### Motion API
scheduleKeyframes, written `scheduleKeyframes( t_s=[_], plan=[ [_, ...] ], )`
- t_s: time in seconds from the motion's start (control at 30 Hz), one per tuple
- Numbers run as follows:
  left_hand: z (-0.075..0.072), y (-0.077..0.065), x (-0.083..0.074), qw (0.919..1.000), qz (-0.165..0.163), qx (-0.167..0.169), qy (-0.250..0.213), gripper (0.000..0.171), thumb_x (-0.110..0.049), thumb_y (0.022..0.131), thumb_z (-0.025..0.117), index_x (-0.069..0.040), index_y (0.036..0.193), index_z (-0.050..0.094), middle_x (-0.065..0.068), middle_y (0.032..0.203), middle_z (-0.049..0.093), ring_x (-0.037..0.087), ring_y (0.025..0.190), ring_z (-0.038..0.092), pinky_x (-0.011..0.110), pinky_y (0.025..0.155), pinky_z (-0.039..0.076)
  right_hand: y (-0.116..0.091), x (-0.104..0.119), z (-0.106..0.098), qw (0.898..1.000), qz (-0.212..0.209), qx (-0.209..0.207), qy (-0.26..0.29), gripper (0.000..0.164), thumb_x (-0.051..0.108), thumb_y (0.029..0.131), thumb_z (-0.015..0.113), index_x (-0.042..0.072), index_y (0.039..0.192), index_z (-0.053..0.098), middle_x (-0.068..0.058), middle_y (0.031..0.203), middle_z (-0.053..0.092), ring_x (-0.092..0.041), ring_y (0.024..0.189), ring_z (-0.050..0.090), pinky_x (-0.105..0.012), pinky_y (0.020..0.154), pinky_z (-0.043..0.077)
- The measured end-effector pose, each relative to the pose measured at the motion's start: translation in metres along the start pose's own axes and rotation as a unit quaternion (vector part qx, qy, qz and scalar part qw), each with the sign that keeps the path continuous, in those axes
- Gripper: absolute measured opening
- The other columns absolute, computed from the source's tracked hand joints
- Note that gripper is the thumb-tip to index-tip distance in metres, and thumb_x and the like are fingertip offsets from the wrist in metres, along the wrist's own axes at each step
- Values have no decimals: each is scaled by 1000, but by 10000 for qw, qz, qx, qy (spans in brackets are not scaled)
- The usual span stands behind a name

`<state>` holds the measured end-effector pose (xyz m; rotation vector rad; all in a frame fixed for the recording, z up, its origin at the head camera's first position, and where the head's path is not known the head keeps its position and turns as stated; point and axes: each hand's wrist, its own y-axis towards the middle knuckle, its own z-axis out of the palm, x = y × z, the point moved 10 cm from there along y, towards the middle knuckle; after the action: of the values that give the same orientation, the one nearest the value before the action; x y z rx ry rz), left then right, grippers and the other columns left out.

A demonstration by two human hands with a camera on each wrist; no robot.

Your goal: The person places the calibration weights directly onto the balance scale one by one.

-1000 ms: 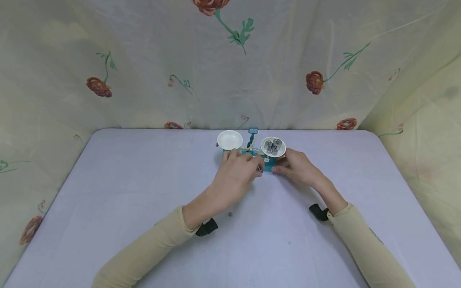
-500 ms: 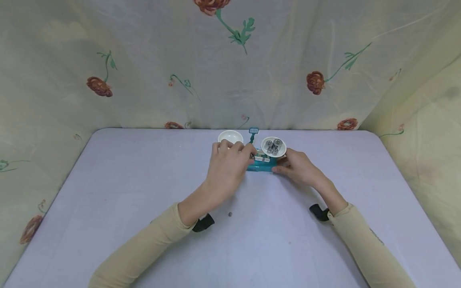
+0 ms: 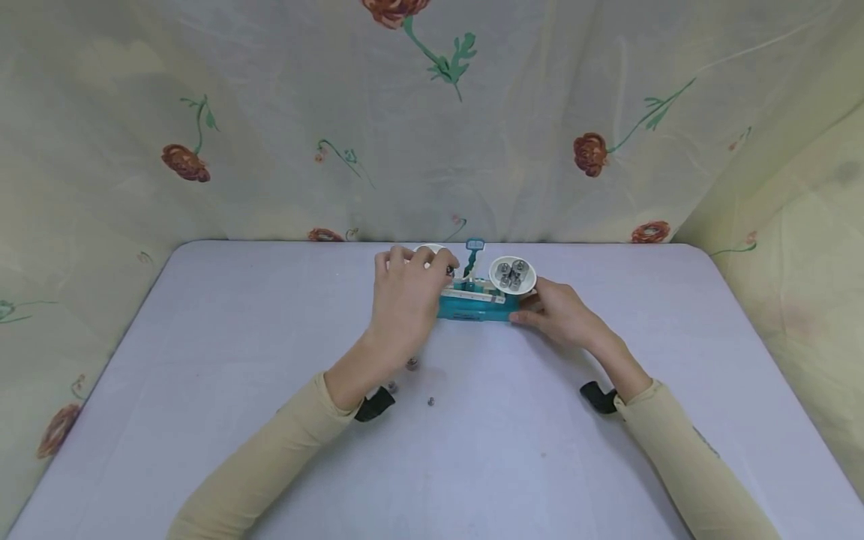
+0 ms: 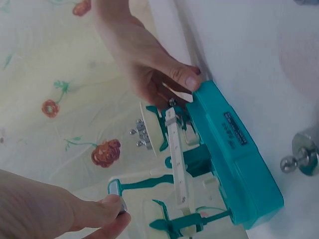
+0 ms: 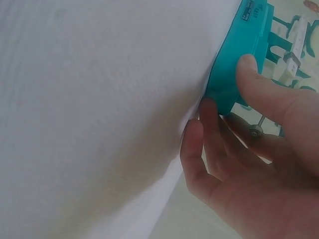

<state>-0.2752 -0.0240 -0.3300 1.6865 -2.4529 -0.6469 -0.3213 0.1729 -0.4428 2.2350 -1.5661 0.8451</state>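
Observation:
A teal balance scale (image 3: 472, 309) with two white pans stands near the table's back edge. Several knobbed metal weights (image 3: 513, 275) sit in its right pan (image 3: 495, 286). My left hand (image 3: 408, 300) is over the scale's left side and pinches a small metal weight (image 3: 450, 271) between thumb and fingers. That hand hides most of the left pan (image 3: 430, 247). In the left wrist view only a bit of the pinched weight shows behind the fingertips. My right hand (image 5: 259, 164) grips the right end of the scale's teal base (image 5: 239, 64), thumb on its front.
On the table before the scale lie a metal weight (image 3: 412, 364), a smaller one (image 3: 393, 387) by the left wrist, and a tiny one (image 3: 430, 401). A flowered curtain (image 3: 513, 150) hangs behind the table's back edge.
My left hand has moved left and away from me, from the scale's front to its left pan, carrying the weight. More of the base and two table weights now show. The right hand stays still.

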Motion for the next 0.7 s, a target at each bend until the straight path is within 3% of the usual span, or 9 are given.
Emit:
scheduleKeyframes(
  t_s=[0.5,0.7],
  plan=[
    [3,13,27,9992,-354,-162,72,23,-23,106,68,-15,126,76,13,124,80,41,113,68,53,96,50,0,-3,0,10000,48,37,57,65,21,104,74,-7,154,45,-31,138,68,-47,130,67,-61,111,53],
    [9,18,34,9987,-507,-17,62,24,-22,107,67,-15,129,75,13,128,78,41,119,65,55,102,48,0,-2,1,9999,-15,55,83,67,20,103,74,-7,156,44,-31,139,67,-47,131,67,-61,112,53]
  ],
)
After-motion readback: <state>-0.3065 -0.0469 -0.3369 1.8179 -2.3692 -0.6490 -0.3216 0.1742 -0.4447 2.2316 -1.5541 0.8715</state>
